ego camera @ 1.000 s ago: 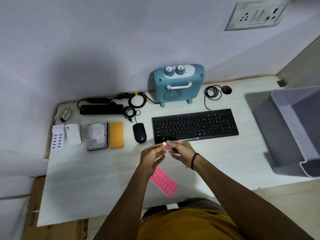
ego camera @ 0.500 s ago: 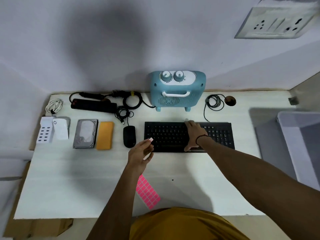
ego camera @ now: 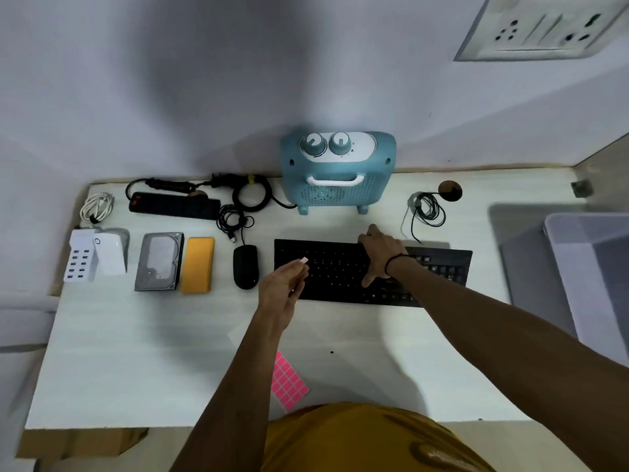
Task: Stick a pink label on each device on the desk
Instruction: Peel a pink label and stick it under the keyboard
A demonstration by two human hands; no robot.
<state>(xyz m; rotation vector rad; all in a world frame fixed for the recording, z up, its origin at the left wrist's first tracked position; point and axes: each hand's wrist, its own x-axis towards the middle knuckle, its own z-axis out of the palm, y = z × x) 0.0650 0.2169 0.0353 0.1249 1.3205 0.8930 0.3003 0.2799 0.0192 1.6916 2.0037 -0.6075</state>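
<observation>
Since the earlier frames the hands have split apart: right hand [ego camera: 381,253] went from the pinch near the left out onto the keyboard [ego camera: 343,270], fingers [ego camera: 372,229] spread fairly straight, reaching its far edge, thumb down on the keys. Left hand [ego camera: 284,287] stays raised by the keyboard's left end, fingertips pinching a small pale bit [ego camera: 304,260], likely a peeled label or its backing; cannot tell which. Whether a label already sits on the keyboard under the right hand is hidden. Pink label sheet [ego camera: 287,383] lies on the desk [ego camera: 136,352] near the body, well back from both hands. Progress: looks like the start, no pink seen on any device. Left to do, outward from left hand: mouse [ego camera: 245,267] just beside, then yellow power bank [ego camera: 198,264], hard drive [ego camera: 158,262], white charger hub [ego camera: 81,260], white adapter [ego camera: 109,253], power strip [ego camera: 173,206]; blue heater [ego camera: 337,175] beyond the right fingers. Room: bare desk between hands and sheet, loose cables [ego camera: 427,209] past right fingers, grey bin [ego camera: 589,267] far right, wall close behind devices.
</observation>
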